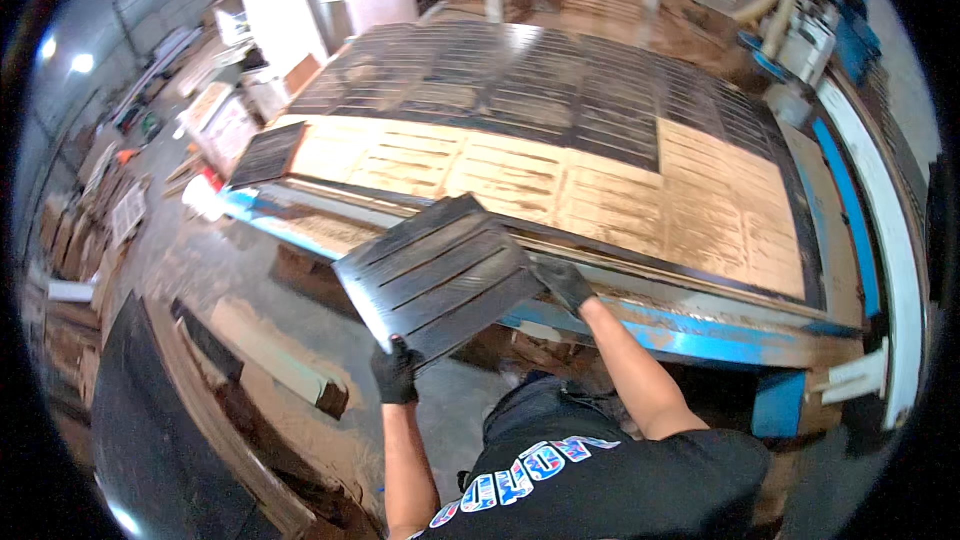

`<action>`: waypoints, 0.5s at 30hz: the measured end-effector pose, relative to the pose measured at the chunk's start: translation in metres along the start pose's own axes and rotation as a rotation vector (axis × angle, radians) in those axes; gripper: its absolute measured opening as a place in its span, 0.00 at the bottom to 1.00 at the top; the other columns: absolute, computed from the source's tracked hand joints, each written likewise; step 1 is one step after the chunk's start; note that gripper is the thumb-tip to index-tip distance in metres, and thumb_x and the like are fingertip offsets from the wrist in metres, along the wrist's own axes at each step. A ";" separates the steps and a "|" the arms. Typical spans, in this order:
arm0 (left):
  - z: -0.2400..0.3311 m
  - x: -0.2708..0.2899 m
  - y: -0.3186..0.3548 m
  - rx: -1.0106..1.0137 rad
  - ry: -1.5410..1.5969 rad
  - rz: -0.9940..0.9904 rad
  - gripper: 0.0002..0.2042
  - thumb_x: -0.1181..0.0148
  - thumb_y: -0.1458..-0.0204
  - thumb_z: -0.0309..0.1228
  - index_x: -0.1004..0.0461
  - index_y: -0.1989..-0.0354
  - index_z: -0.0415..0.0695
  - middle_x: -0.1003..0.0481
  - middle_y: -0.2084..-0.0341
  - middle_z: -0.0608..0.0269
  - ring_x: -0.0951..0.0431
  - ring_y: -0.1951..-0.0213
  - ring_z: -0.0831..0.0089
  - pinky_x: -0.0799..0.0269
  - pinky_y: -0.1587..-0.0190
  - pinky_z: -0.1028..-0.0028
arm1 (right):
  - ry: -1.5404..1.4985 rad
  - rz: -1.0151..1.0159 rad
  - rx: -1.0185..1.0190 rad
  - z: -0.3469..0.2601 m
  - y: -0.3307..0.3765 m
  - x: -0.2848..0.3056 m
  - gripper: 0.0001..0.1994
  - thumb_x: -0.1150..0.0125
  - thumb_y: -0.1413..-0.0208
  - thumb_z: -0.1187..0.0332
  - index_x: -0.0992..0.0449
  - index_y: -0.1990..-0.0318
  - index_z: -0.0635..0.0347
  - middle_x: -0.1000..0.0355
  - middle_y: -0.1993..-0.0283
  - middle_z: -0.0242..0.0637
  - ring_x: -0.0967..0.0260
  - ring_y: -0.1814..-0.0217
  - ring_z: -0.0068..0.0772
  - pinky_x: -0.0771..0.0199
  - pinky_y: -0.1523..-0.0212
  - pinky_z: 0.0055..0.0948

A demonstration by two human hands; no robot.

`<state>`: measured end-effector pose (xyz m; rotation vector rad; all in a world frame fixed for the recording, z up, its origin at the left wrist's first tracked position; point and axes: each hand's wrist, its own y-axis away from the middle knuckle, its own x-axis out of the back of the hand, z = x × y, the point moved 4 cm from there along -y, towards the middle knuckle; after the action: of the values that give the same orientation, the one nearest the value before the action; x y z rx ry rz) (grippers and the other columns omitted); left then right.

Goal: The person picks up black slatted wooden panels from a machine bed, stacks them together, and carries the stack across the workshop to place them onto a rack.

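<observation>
A dark, square-cornered panel with several parallel slots (440, 280) is held up in front of me, tilted, between both gloved hands. My left hand (396, 370), in a black glove, grips its near left corner with the thumb on top. On the right edge, my right hand (562, 282), also gloved in black, is closed on the panel. Just beyond the panel lies a machine bed (680, 325) with a blue front rail. Across its far part stretches a dark slotted sheet (440, 70); nearer, pale wood-coloured board (510, 185) with grooves is exposed under sawdust.
Another dark slotted panel (268, 154) rests at the bed's left end. To my lower left stands a large dark sheet (165, 430) beside wood offcuts (280, 360) on the dusty floor. A white and blue gantry rail (875, 210) runs along the right. A white bucket (203, 198) stands at left.
</observation>
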<state>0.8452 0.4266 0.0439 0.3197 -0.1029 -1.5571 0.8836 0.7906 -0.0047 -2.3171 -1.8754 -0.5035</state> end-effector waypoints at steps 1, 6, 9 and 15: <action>0.009 0.002 0.001 -0.047 0.043 0.011 0.12 0.42 0.45 0.34 0.31 0.58 0.40 0.30 0.73 0.66 0.31 0.74 0.78 0.31 0.71 0.75 | -0.059 -0.133 -0.080 -0.016 -0.007 -0.004 0.24 0.49 0.41 0.53 0.33 0.43 0.58 0.36 0.41 0.46 0.39 0.38 0.40 0.41 0.39 0.35; 0.026 -0.007 -0.022 -0.249 -0.018 -0.005 0.15 0.40 0.50 0.31 0.29 0.55 0.37 0.26 0.64 0.62 0.28 0.64 0.72 0.31 0.59 0.72 | 0.359 -0.039 0.089 0.033 -0.080 0.074 0.19 0.57 0.39 0.66 0.35 0.43 0.63 0.37 0.41 0.47 0.44 0.36 0.44 0.49 0.34 0.37; 0.031 -0.020 -0.044 -0.242 -0.302 -0.042 0.15 0.39 0.51 0.31 0.28 0.58 0.35 0.25 0.66 0.61 0.28 0.64 0.71 0.32 0.59 0.70 | 0.651 0.265 -0.197 0.091 -0.108 0.208 0.19 0.64 0.39 0.70 0.35 0.43 0.64 0.41 0.37 0.47 0.46 0.34 0.40 0.54 0.31 0.34; 0.069 -0.009 -0.064 -0.407 -0.445 0.104 0.13 0.41 0.49 0.31 0.28 0.59 0.36 0.26 0.66 0.62 0.29 0.65 0.75 0.32 0.60 0.73 | 0.836 0.676 -0.510 0.119 -0.110 0.325 0.28 0.66 0.43 0.54 0.37 0.41 0.64 0.42 0.37 0.48 0.43 0.36 0.42 0.47 0.37 0.40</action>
<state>0.7653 0.4274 0.0941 -0.3505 -0.1429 -1.4836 0.8566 1.1523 -0.0227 -2.2254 -0.5875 -1.6233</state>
